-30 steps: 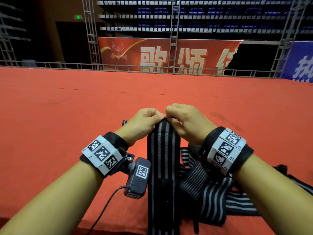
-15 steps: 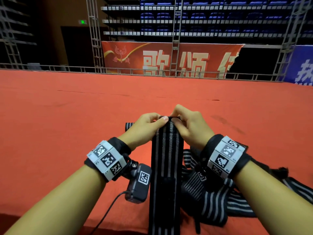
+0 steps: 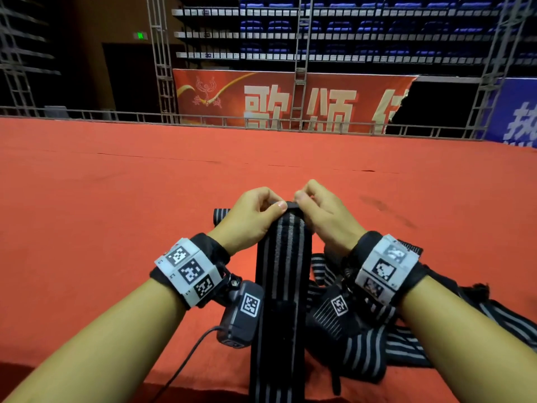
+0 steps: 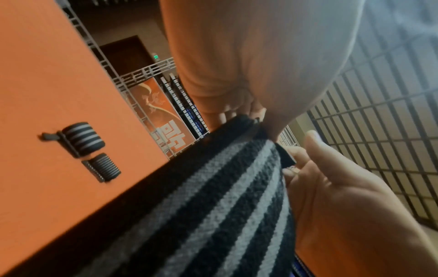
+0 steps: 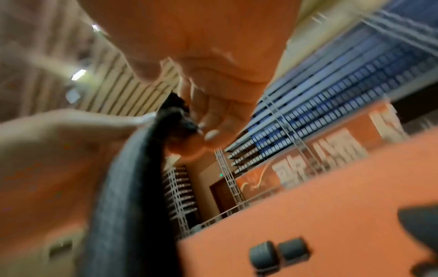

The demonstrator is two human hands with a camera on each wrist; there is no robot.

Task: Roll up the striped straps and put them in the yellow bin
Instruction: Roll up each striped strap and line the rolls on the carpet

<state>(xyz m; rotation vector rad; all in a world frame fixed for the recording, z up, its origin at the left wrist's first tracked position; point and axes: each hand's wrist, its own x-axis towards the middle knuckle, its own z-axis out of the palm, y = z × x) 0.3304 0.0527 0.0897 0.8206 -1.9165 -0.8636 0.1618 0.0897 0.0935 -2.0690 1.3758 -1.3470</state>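
A black strap with grey stripes [image 3: 281, 271] stands held up off the red surface and hangs down past its front edge. My left hand [image 3: 273, 204] and right hand [image 3: 302, 199] both pinch its top end, where the end is curled over into a small fold. The left wrist view shows the strap [image 4: 213, 196] close up, with left fingertips [image 4: 237, 110] and the right hand [image 4: 308, 161] on its end. Blurred in the right wrist view, the strap [image 5: 125, 187] is pinched by the right fingers [image 5: 208, 123]. No yellow bin is in view.
A loose pile of striped straps [image 3: 366, 344] lies under my right wrist. Two rolled straps [image 4: 83, 139] [image 4: 104, 166] sit on the red surface [image 3: 116, 228] beyond the hands; one [image 3: 220, 213] peeks out behind the left hand. A metal railing [image 3: 261, 123] borders the far edge.
Both hands keep their pinch on the strap's top end. The fingers have turned the end over into a small fold. The hands have barely shifted.
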